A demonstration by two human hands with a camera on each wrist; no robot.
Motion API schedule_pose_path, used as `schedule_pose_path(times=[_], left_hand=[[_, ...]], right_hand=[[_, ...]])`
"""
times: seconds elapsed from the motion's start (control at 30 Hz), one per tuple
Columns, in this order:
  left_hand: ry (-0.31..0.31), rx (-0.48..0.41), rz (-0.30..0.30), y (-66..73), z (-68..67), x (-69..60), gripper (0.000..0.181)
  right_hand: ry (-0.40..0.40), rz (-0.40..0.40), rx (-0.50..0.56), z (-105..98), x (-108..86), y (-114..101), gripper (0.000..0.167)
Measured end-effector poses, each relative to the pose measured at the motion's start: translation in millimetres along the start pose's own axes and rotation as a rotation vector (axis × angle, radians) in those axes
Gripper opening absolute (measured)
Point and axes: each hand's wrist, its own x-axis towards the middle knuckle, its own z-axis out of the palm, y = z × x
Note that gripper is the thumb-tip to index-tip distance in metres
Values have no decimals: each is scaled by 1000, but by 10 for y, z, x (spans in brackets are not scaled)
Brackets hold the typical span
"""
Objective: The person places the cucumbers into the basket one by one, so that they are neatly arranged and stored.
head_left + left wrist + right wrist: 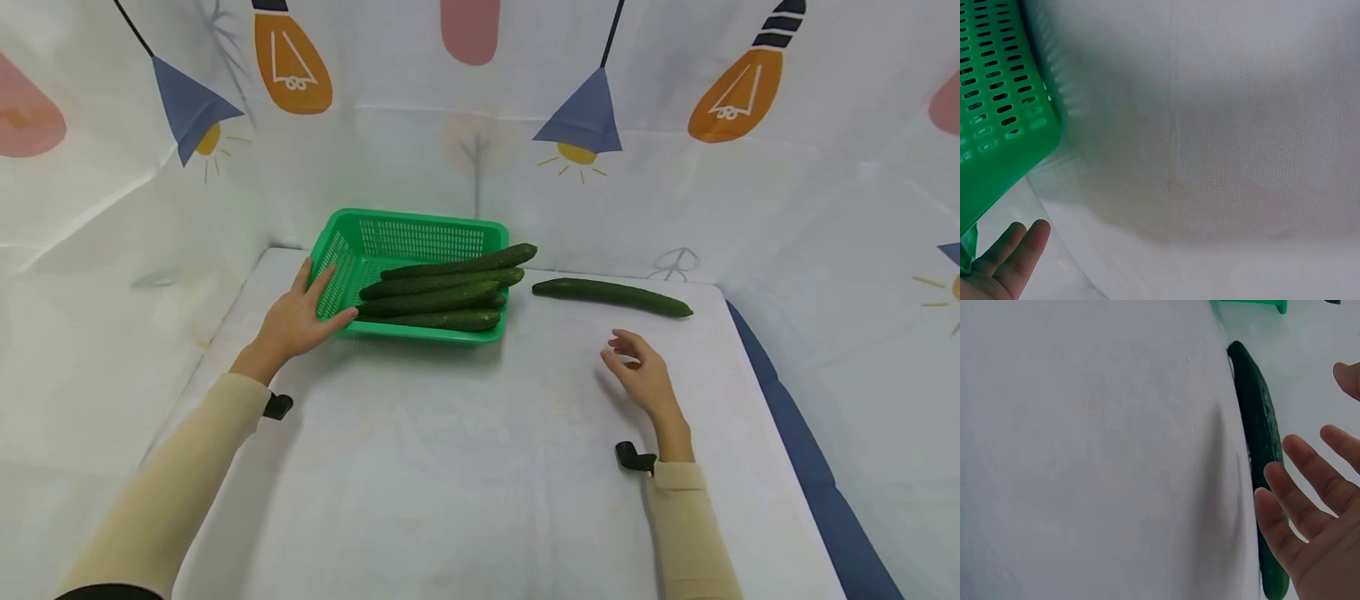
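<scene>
On my feed, I see the left hand (296,321) spread against the left side of the green basket (420,237); several cucumbers (435,296) inside lean over its right rim. The right hand (643,375) hovers above the table (465,467), near a single cucumber (611,294).

Left arm (176,475) outstretched, left grip (295,323) splayed, some digits perhaps hidden; right grip (643,377) raised, loosely curved.

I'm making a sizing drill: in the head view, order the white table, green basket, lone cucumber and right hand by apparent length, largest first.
1. White table
2. Green basket
3. Lone cucumber
4. Right hand
</scene>
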Motion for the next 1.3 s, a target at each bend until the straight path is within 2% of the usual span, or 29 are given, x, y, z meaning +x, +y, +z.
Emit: schedule_pose_path(times=[0.17,0.4,0.63,1.03,1.3], left_hand=[[-7,16,9,30,-65,63,96],[-6,42,11,26,-111,68,96],[-11,54,13,35,-110,52,96],[-17,54,17,4,-60,14,95],[-6,45,31,-8,-35,0,95]], right_hand=[[18,1,-25,-74,-6,46,57],[-38,-5,-77,-132,-19,97,58],[-82,3,-118,-216,-45,112,60],[-95,-82,-218,-395,51,146,55],[-97,-49,-241,-513,81,214,58]])
